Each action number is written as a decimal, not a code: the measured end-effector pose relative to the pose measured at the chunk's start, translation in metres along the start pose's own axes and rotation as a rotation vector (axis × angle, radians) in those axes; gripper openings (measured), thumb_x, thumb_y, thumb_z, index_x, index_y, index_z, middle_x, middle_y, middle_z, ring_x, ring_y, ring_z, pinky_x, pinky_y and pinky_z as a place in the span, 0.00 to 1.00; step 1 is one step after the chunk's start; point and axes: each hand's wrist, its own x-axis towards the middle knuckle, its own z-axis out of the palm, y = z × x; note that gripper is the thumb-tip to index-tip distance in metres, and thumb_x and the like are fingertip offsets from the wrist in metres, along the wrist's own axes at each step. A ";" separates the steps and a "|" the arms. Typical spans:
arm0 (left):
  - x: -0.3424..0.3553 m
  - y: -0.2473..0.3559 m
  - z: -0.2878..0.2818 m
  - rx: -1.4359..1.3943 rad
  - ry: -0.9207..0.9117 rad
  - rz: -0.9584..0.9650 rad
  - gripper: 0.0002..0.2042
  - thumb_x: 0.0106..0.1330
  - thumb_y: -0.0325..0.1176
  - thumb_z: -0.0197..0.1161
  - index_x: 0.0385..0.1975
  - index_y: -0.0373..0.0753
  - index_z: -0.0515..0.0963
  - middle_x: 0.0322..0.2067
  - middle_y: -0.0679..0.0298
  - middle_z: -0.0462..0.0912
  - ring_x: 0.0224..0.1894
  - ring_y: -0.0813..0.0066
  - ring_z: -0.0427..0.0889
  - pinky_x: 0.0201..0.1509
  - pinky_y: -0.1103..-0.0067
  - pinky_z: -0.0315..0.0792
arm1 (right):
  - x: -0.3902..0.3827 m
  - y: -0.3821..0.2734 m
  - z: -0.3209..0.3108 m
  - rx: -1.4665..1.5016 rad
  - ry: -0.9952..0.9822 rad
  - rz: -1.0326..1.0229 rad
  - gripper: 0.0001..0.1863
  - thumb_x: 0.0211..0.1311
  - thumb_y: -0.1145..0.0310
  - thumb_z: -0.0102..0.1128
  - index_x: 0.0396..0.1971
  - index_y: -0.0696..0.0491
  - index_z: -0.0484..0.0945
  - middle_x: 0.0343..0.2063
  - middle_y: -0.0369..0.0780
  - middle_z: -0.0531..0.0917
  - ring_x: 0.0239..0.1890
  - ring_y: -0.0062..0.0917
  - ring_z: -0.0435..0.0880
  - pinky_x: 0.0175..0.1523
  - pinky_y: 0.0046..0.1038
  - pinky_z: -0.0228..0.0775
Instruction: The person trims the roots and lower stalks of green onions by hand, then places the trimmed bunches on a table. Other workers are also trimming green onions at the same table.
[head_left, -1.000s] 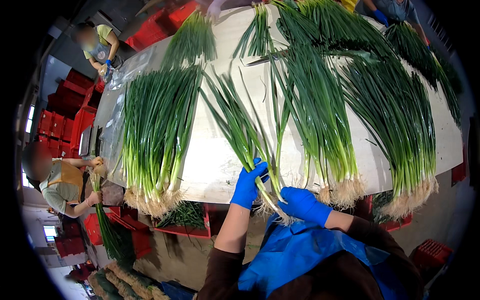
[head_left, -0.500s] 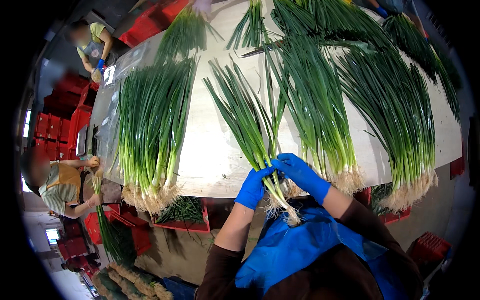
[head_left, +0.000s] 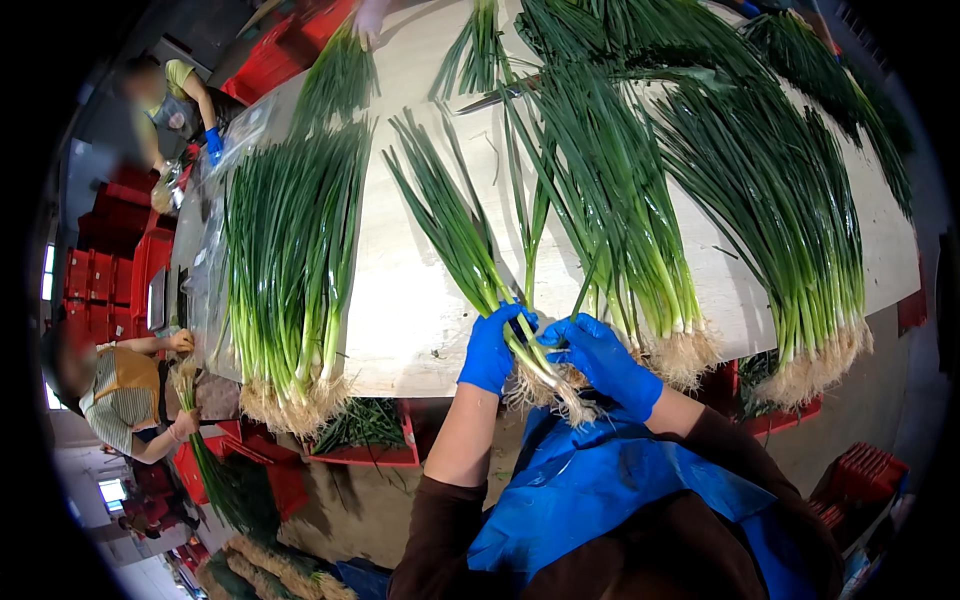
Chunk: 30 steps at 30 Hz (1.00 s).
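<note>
My left hand (head_left: 492, 348), in a blue glove, is wrapped round a few green onions (head_left: 450, 235) just above their white ends. Their green tops slant up and left over the table, and the pale roots hang past its near edge, before my blue apron. My gloved right hand (head_left: 608, 370) is closed beside the white stems, its fingers pinching a green onion leaf (head_left: 586, 288) that sticks up from them. Another green onion (head_left: 532, 235) lies on the table behind my hands. Just right of it is a thick bunch of green onions (head_left: 640, 230), roots toward me.
More bunches lie at left (head_left: 295, 250) and right (head_left: 790, 240) on the pale table (head_left: 410, 340). A dark blade (head_left: 490, 100) rests farther back. Red crates (head_left: 370, 455) stand below the near edge. Two co-workers are at left, one holding green onions (head_left: 205, 450).
My right hand has moved slightly down and right, drawing a leaf away from the held stems. The held roots have come up a little. The view has shifted slightly.
</note>
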 end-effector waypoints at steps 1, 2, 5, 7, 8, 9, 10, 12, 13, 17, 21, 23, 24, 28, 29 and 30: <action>0.004 0.004 -0.001 -0.023 -0.001 0.018 0.11 0.57 0.28 0.57 0.37 0.29 0.74 0.29 0.53 0.79 0.33 0.61 0.80 0.40 0.71 0.77 | -0.006 -0.001 -0.003 0.009 -0.015 0.015 0.11 0.64 0.65 0.53 0.38 0.57 0.75 0.34 0.40 0.80 0.40 0.25 0.79 0.51 0.28 0.71; 0.010 0.007 -0.002 -0.044 -0.002 0.035 0.11 0.57 0.28 0.57 0.37 0.29 0.74 0.28 0.53 0.79 0.32 0.62 0.80 0.40 0.72 0.77 | -0.016 -0.009 0.001 0.068 -0.035 0.008 0.11 0.64 0.66 0.53 0.39 0.59 0.74 0.27 0.37 0.76 0.35 0.21 0.77 0.44 0.23 0.71; 0.024 0.019 -0.002 -0.046 0.120 0.170 0.10 0.55 0.24 0.56 0.37 0.27 0.71 0.27 0.55 0.77 0.29 0.63 0.79 0.35 0.74 0.76 | -0.052 -0.041 -0.006 0.054 -0.069 0.084 0.12 0.65 0.66 0.52 0.41 0.59 0.74 0.23 0.34 0.71 0.28 0.17 0.72 0.36 0.20 0.67; 0.040 0.026 -0.024 -0.004 0.108 0.254 0.08 0.56 0.23 0.55 0.36 0.30 0.69 0.24 0.56 0.75 0.26 0.64 0.78 0.31 0.74 0.76 | -0.087 -0.070 0.003 0.022 -0.055 0.031 0.12 0.65 0.67 0.52 0.42 0.60 0.74 0.21 0.32 0.68 0.25 0.16 0.68 0.33 0.19 0.63; 0.040 0.030 -0.022 0.014 0.141 0.283 0.07 0.58 0.23 0.54 0.35 0.32 0.67 0.23 0.57 0.74 0.23 0.67 0.77 0.27 0.75 0.75 | -0.102 -0.081 -0.003 0.008 -0.040 -0.012 0.12 0.65 0.68 0.52 0.42 0.60 0.74 0.22 0.33 0.70 0.25 0.16 0.69 0.33 0.19 0.64; 0.040 0.032 -0.019 0.031 0.175 0.313 0.06 0.59 0.22 0.53 0.34 0.34 0.66 0.22 0.58 0.74 0.20 0.69 0.76 0.23 0.76 0.74 | -0.114 -0.088 -0.013 -0.006 -0.024 -0.054 0.12 0.64 0.68 0.51 0.42 0.60 0.74 0.23 0.33 0.71 0.26 0.16 0.70 0.33 0.19 0.65; 0.039 0.032 -0.015 0.084 0.233 0.284 0.10 0.59 0.24 0.57 0.37 0.35 0.65 0.24 0.60 0.74 0.20 0.70 0.75 0.22 0.76 0.73 | -0.128 -0.094 -0.026 -0.102 0.084 -0.148 0.12 0.65 0.68 0.50 0.43 0.60 0.74 0.24 0.34 0.73 0.26 0.16 0.71 0.34 0.19 0.65; 0.036 0.025 -0.010 0.332 0.259 0.281 0.15 0.56 0.24 0.61 0.40 0.36 0.64 0.24 0.60 0.73 0.20 0.70 0.75 0.23 0.76 0.73 | -0.153 -0.101 -0.055 -0.375 0.316 -0.448 0.13 0.66 0.67 0.49 0.43 0.60 0.74 0.27 0.36 0.76 0.28 0.16 0.73 0.35 0.19 0.67; 0.035 0.021 -0.007 0.459 0.266 0.282 0.17 0.55 0.24 0.64 0.41 0.36 0.63 0.24 0.60 0.73 0.21 0.71 0.75 0.23 0.76 0.72 | -0.166 -0.110 -0.071 -0.410 0.380 -0.558 0.13 0.66 0.66 0.49 0.43 0.59 0.74 0.27 0.36 0.76 0.28 0.16 0.73 0.35 0.19 0.67; 0.014 -0.002 0.024 0.724 0.300 0.425 0.38 0.47 0.26 0.72 0.58 0.35 0.56 0.40 0.56 0.74 0.34 0.69 0.77 0.34 0.74 0.75 | -0.223 -0.154 -0.150 -0.500 0.663 -0.874 0.15 0.68 0.63 0.45 0.43 0.59 0.74 0.23 0.34 0.74 0.26 0.16 0.71 0.34 0.18 0.64; 0.019 -0.006 0.023 0.967 0.321 0.574 0.40 0.48 0.27 0.72 0.60 0.35 0.55 0.43 0.54 0.74 0.39 0.66 0.77 0.42 0.73 0.75 | -0.298 -0.196 -0.262 -0.620 1.084 -0.971 0.17 0.69 0.61 0.45 0.44 0.60 0.74 0.21 0.32 0.73 0.25 0.13 0.69 0.33 0.17 0.62; 0.029 0.004 0.022 1.065 0.272 0.719 0.38 0.49 0.29 0.72 0.59 0.35 0.56 0.40 0.56 0.75 0.36 0.69 0.77 0.38 0.75 0.76 | -0.359 -0.217 -0.372 -0.654 1.179 -0.796 0.20 0.67 0.57 0.49 0.48 0.59 0.72 0.24 0.33 0.73 0.27 0.14 0.69 0.35 0.19 0.63; 0.035 0.015 0.012 1.052 0.287 0.599 0.38 0.50 0.29 0.71 0.60 0.35 0.57 0.41 0.56 0.75 0.38 0.69 0.77 0.42 0.73 0.75 | -0.365 -0.230 -0.386 -0.699 1.392 -0.636 0.22 0.66 0.56 0.50 0.50 0.58 0.71 0.29 0.34 0.75 0.30 0.16 0.71 0.37 0.21 0.64; 0.047 0.017 0.052 1.487 0.429 0.728 0.39 0.52 0.34 0.70 0.62 0.33 0.54 0.47 0.49 0.74 0.47 0.57 0.75 0.50 0.68 0.71 | -0.491 -0.263 -0.538 -1.496 1.992 -0.665 0.27 0.64 0.53 0.53 0.57 0.54 0.66 0.48 0.39 0.75 0.45 0.21 0.74 0.46 0.26 0.67; 0.030 0.027 0.045 1.658 0.566 0.713 0.40 0.53 0.37 0.69 0.63 0.33 0.53 0.49 0.47 0.72 0.47 0.55 0.75 0.50 0.68 0.71 | -0.429 -0.256 -0.514 -1.289 1.711 -0.702 0.26 0.64 0.54 0.52 0.57 0.54 0.66 0.50 0.40 0.74 0.48 0.22 0.74 0.49 0.26 0.67; 0.016 0.035 0.039 1.810 0.688 0.685 0.40 0.54 0.40 0.68 0.63 0.34 0.52 0.50 0.46 0.71 0.47 0.53 0.75 0.50 0.68 0.71 | -0.375 -0.259 -0.455 -1.064 1.463 -0.716 0.26 0.65 0.55 0.52 0.57 0.54 0.66 0.52 0.40 0.73 0.50 0.24 0.73 0.52 0.26 0.66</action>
